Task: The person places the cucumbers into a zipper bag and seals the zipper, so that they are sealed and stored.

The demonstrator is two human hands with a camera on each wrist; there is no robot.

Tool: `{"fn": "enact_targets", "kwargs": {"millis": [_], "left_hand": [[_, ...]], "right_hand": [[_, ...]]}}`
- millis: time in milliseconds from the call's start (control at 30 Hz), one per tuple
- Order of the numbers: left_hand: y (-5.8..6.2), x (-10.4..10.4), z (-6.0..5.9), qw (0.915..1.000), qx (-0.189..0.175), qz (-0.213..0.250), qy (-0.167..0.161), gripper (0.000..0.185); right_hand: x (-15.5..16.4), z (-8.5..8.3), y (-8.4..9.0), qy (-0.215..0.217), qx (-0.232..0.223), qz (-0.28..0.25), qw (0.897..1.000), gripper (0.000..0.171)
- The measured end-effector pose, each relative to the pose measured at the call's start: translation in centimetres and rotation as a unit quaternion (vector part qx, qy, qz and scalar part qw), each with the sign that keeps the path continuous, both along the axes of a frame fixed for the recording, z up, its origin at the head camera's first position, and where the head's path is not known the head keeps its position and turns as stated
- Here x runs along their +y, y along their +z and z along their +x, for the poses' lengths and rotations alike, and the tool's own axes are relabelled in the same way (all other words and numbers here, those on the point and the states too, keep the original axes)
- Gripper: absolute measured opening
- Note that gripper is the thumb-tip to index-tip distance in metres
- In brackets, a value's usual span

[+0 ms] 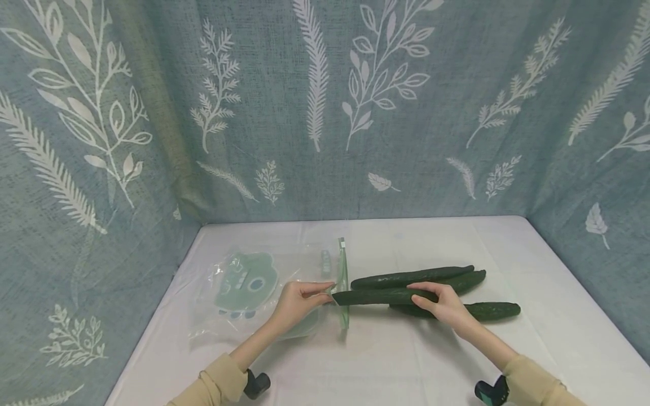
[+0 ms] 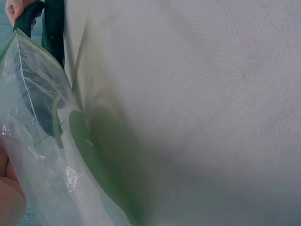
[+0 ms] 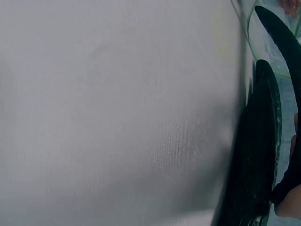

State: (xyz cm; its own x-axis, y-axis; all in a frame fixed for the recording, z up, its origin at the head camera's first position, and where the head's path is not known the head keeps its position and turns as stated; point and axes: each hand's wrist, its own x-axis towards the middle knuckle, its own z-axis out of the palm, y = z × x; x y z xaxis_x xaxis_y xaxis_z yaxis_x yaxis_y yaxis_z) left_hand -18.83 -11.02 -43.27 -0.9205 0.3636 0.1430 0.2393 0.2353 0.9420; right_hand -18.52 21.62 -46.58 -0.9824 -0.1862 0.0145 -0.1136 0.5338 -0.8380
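Note:
A clear zip bag (image 1: pixel 254 285) with a green zipper strip (image 1: pixel 343 282) and a green cartoon print lies on the white tablecloth (image 1: pixel 386 361). My left hand (image 1: pixel 299 301) pinches the near edge of its mouth and holds it up. My right hand (image 1: pixel 442 304) grips a long dark cucumber (image 1: pixel 381 296), whose tip sits right at the bag's mouth. In the left wrist view the bag (image 2: pixel 47 141) fills the left side, with the cucumber tip (image 2: pixel 29 19) at the top. The right wrist view shows the cucumbers (image 3: pixel 263 141) from close up.
Other cucumbers (image 1: pixel 411 276) lie side by side on the cloth behind and to the right of my right hand, one (image 1: pixel 490 310) nearest the front. A leaf-patterned curtain (image 1: pixel 325 113) walls in the table at the back and on both sides.

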Motion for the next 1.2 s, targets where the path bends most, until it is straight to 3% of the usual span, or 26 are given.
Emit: {"fn": "enact_targets", "kwargs": {"millis": [567,1200], "left_hand": [[-0.3,0.1,-0.1,0.9998,0.005,0.018,-0.007,0.03],[0.1,0.2,-0.1,0.9997,0.002,0.02,0.01,0.03]], "right_hand": [[-4.1,0.1,-0.6,-0.002,0.051,-0.03,0.998,0.032],[-8.7,-1.2,-1.1,0.016,0.055,-0.059,0.997,0.028]]}}
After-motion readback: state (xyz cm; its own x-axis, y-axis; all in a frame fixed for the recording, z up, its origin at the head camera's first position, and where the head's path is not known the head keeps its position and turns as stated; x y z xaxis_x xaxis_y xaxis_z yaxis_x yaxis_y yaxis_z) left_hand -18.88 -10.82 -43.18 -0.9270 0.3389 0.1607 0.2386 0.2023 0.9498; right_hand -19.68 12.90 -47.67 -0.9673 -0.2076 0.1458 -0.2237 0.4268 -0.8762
